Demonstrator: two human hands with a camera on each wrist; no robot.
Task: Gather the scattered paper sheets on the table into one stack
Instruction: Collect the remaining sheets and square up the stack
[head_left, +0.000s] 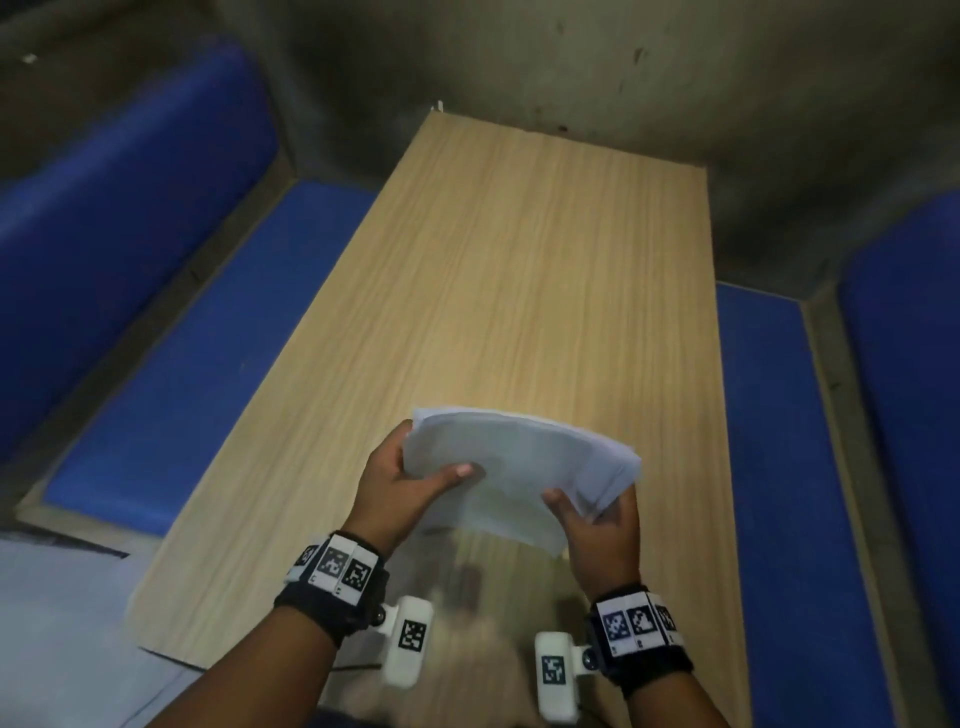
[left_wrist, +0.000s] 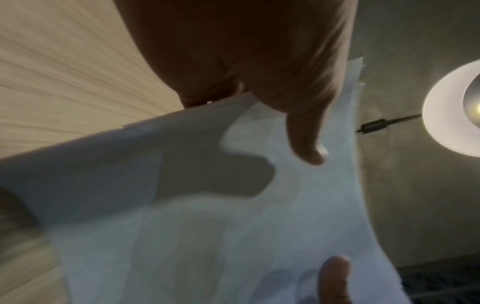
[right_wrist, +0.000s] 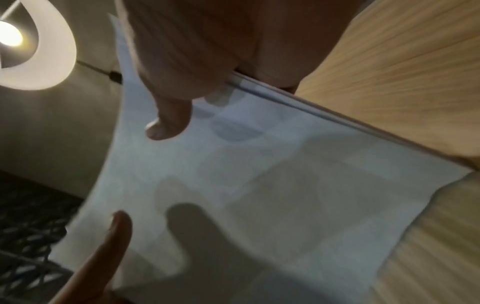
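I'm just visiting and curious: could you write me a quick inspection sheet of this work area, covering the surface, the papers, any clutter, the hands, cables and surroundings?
Surface: light wooden table, bare where visible; no loose sheets seen on it.
Job's things: stack of paper sheets held above the table's near end, edges slightly fanned.
Clutter: nothing seen.
Hands: left hand grips the stack's left side, thumb on top; right hand grips its right side; both wear wrist cameras.
Cables: a thin dark cord runs to the lamp.
Surroundings: blue benches on both sides of the table, grey wall behind.
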